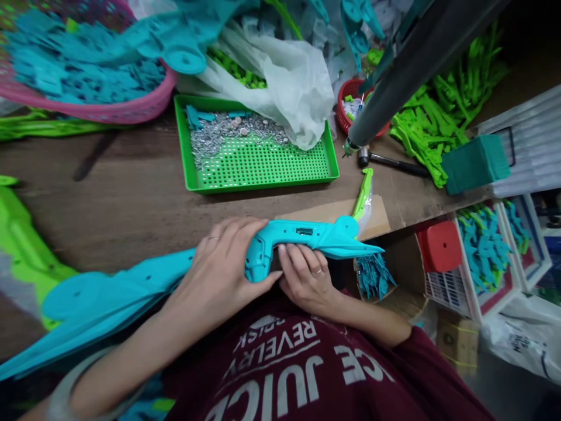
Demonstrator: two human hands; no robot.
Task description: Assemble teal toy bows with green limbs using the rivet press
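Observation:
A long turquoise plastic part point(131, 273) lies across my lap at the table's front edge, from lower left to centre right. My left hand point(219, 257) is wrapped over its middle, thumb below, beside an angular open section. My right hand point(304, 272) holds the lower edge of the narrower right portion, fingers curled under a small dark slot point(304, 231). Whatever lies beneath the right fingertips is hidden. Just beyond the part's right end, a small bright green piece point(363, 196) rests on cardboard point(380, 217).
A green tray point(263, 186) of small metal pieces stands behind the part. Pink basket point(131, 111) is at back left, red basket point(344, 96) and hammer point(394, 164) at back right. A grey pole point(394, 88) hangs overhead. Green parts point(26, 240) lie at left.

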